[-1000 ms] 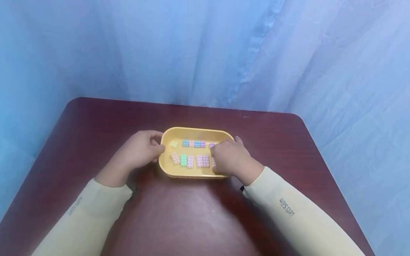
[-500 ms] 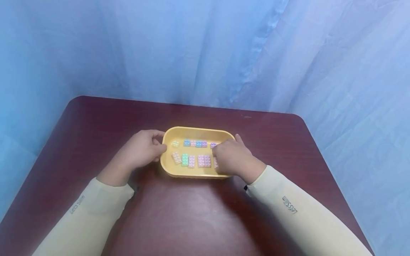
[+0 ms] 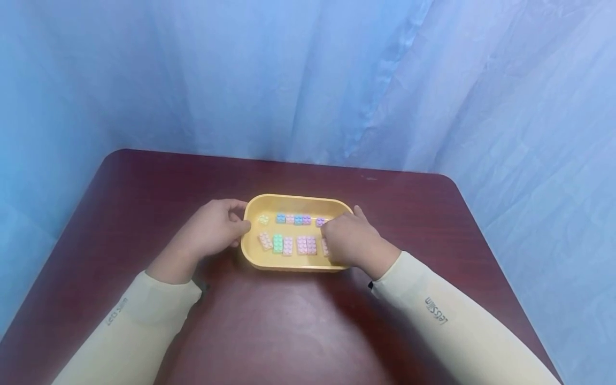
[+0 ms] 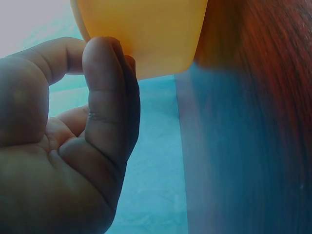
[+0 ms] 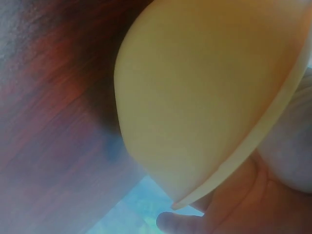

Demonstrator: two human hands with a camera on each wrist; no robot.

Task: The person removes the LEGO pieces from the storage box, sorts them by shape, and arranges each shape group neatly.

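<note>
Your left hand (image 3: 209,231) grips the left end of the shallow yellow plastic tray (image 3: 289,201), fingers curled against its wall. The tray sits mid-way on the dark red wooden surface (image 3: 289,321), holding small pastel studded bricks (image 3: 287,244). Your right hand (image 3: 353,240) reaches inside the right end, fingers curled over the bricks; whether it pinches one cannot be told.

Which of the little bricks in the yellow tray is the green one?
The green brick lies in the near row of the yellow tray, second from the left, between two pink bricks. It is the only clearly green one; the others are pink, blue, purple or pale yellow.
</note>
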